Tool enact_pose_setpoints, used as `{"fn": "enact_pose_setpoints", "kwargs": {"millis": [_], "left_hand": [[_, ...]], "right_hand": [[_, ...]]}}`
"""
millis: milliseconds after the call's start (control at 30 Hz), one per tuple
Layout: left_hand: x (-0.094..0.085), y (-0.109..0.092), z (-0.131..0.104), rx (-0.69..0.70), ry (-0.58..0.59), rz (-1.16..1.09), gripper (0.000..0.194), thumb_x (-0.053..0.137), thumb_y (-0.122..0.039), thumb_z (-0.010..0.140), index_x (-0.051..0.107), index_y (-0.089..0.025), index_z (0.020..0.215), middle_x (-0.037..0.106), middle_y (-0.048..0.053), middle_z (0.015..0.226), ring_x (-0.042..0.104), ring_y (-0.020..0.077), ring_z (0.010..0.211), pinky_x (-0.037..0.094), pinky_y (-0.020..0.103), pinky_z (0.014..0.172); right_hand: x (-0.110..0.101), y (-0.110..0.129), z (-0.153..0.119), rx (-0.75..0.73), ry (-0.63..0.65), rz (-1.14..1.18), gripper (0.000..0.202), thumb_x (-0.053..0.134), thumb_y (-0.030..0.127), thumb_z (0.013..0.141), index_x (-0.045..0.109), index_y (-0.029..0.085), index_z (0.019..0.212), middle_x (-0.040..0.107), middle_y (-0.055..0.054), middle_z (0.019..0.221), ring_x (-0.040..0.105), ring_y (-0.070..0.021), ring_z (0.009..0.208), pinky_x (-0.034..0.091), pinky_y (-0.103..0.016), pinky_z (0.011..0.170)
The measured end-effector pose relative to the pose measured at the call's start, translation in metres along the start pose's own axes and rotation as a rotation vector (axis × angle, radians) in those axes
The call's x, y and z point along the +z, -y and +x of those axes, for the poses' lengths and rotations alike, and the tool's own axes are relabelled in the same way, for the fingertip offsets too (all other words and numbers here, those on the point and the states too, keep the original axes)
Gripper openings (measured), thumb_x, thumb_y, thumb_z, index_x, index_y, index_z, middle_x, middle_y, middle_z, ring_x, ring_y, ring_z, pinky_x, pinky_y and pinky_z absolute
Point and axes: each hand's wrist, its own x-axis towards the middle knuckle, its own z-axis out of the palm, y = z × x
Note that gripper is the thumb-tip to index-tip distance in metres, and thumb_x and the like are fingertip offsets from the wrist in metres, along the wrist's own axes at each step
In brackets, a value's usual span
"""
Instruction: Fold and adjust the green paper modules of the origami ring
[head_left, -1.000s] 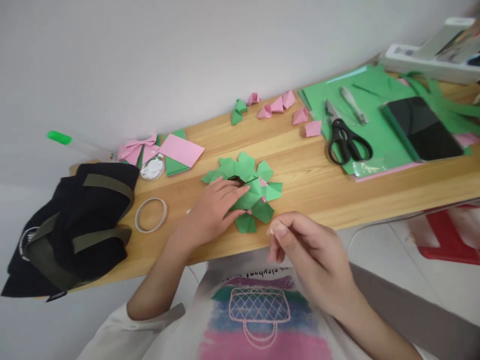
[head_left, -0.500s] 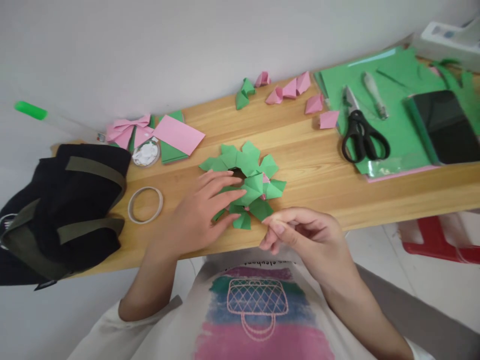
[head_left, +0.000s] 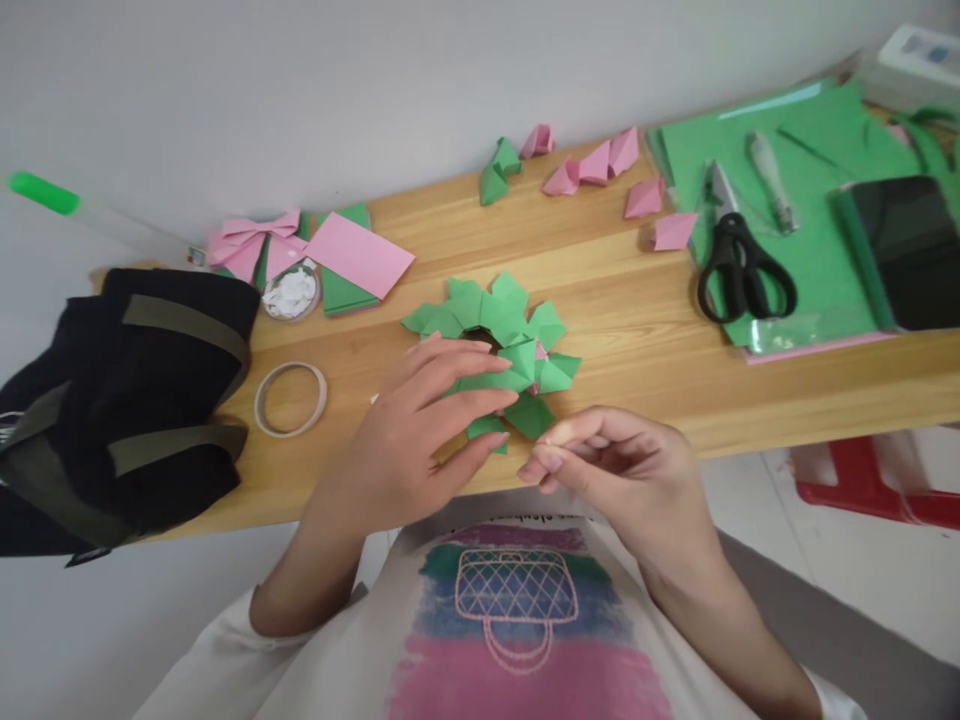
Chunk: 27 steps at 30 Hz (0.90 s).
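Observation:
A ring of folded green paper pieces [head_left: 506, 310], with bits of pink showing on its right side, lies on the wooden table. Over its lower left part is my left hand [head_left: 427, 430], open, the fingers spread and hiding some of the leaves; whether they touch the paper I cannot tell. My right hand [head_left: 615, 465] is just below and right of the ring, near the table's front edge. Its thumb and forefinger are pinched together, and anything between them is too small to make out.
Pink folded pieces [head_left: 594, 163] and a green one [head_left: 499, 172] lie by the wall. Black scissors [head_left: 739, 270], a phone [head_left: 911, 250] and green sheets [head_left: 817, 130] are at right. Leftward are a tape roll [head_left: 322, 400], white scraps [head_left: 291, 292], pink paper [head_left: 360, 255] and a black bag [head_left: 172, 390].
My left hand has shifted a little to the right across the ring. My right hand keeps its pinch beside the ring. The camera view has moved slightly.

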Motion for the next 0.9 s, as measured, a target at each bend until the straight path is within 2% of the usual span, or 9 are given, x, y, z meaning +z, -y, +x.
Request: {"fn": "enact_pose_setpoints", "kwargs": {"millis": [133, 233, 367, 500, 600, 700, 800, 900], "left_hand": [[0.001, -0.003, 0.001, 0.007, -0.021, -0.012, 0.019, 0.063, -0.026, 0.094, 0.066, -0.026, 0.113, 0.071, 0.006, 0.121, 0.063, 0.0242, 0.120, 0.045, 0.047, 0.113], [0.001, -0.005, 0.001, 0.010, -0.015, -0.049, 0.020, 0.062, -0.024, 0.094, 0.066, -0.027, 0.113, 0.071, 0.005, 0.121, 0.064, 0.0234, 0.119, 0.046, 0.046, 0.111], [0.000, -0.009, 0.003, 0.007, -0.004, -0.102, 0.024, 0.060, -0.025, 0.094, 0.064, -0.030, 0.117, 0.072, 0.003, 0.120, 0.065, 0.0224, 0.119, 0.049, 0.044, 0.109], [0.004, -0.013, 0.003, -0.027, -0.014, -0.183, 0.028, 0.062, -0.030, 0.095, 0.062, -0.032, 0.123, 0.072, 0.003, 0.118, 0.068, 0.0229, 0.115, 0.049, 0.045, 0.110], [0.010, -0.019, 0.005, -0.066, -0.042, -0.285, 0.029, 0.064, -0.031, 0.095, 0.063, -0.028, 0.124, 0.073, 0.003, 0.114, 0.069, 0.0209, 0.110, 0.051, 0.042, 0.109], [0.012, -0.025, 0.007, -0.107, -0.027, -0.417, 0.019, 0.063, -0.027, 0.097, 0.069, -0.026, 0.115, 0.073, 0.004, 0.116, 0.069, 0.0185, 0.109, 0.056, 0.037, 0.102], [0.011, -0.031, 0.010, -0.174, 0.026, -0.597, 0.018, 0.061, -0.034, 0.099, 0.073, -0.028, 0.110, 0.071, 0.004, 0.124, 0.070, 0.0203, 0.111, 0.060, 0.037, 0.098], [0.012, -0.033, 0.012, -0.308, -0.001, -0.788, 0.020, 0.063, -0.041, 0.096, 0.076, -0.029, 0.107, 0.073, 0.004, 0.119, 0.072, 0.0220, 0.108, 0.063, 0.040, 0.094]], "right_hand": [[-0.001, 0.002, -0.001, 0.022, -0.022, -0.017, 0.013, 0.085, 0.015, 0.069, 0.074, 0.021, 0.071, 0.076, 0.001, 0.064, 0.070, -0.0104, 0.054, 0.059, -0.016, 0.053], [-0.002, 0.004, -0.001, 0.012, 0.000, -0.016, 0.005, 0.079, 0.021, 0.080, 0.076, 0.021, 0.076, 0.078, 0.000, 0.070, 0.072, -0.0103, 0.058, 0.061, -0.018, 0.057], [-0.003, 0.004, 0.001, -0.003, 0.133, 0.053, 0.016, 0.066, 0.027, 0.092, 0.076, 0.020, 0.082, 0.078, -0.002, 0.075, 0.074, -0.0122, 0.064, 0.063, -0.022, 0.061], [-0.003, 0.001, 0.003, 0.002, 0.201, 0.129, 0.021, 0.059, 0.031, 0.097, 0.078, 0.022, 0.092, 0.079, -0.002, 0.076, 0.075, -0.0132, 0.064, 0.063, -0.024, 0.063], [-0.002, 0.001, 0.005, -0.015, 0.215, 0.118, 0.018, 0.063, 0.032, 0.095, 0.079, 0.025, 0.091, 0.078, 0.000, 0.074, 0.074, -0.0126, 0.062, 0.063, -0.023, 0.062], [-0.001, 0.003, 0.005, -0.066, 0.150, 0.055, 0.008, 0.076, 0.032, 0.084, 0.079, 0.026, 0.082, 0.076, 0.002, 0.066, 0.071, -0.0121, 0.056, 0.060, -0.021, 0.054], [0.000, 0.006, 0.002, -0.138, -0.012, -0.077, 0.009, 0.082, 0.029, 0.077, 0.076, 0.025, 0.072, 0.075, 0.004, 0.061, 0.069, -0.0121, 0.051, 0.057, -0.020, 0.049], [0.001, 0.007, -0.002, -0.325, -0.154, -0.348, 0.009, 0.083, 0.021, 0.076, 0.075, 0.025, 0.074, 0.076, 0.003, 0.067, 0.070, -0.0131, 0.056, 0.057, -0.023, 0.055]]}}
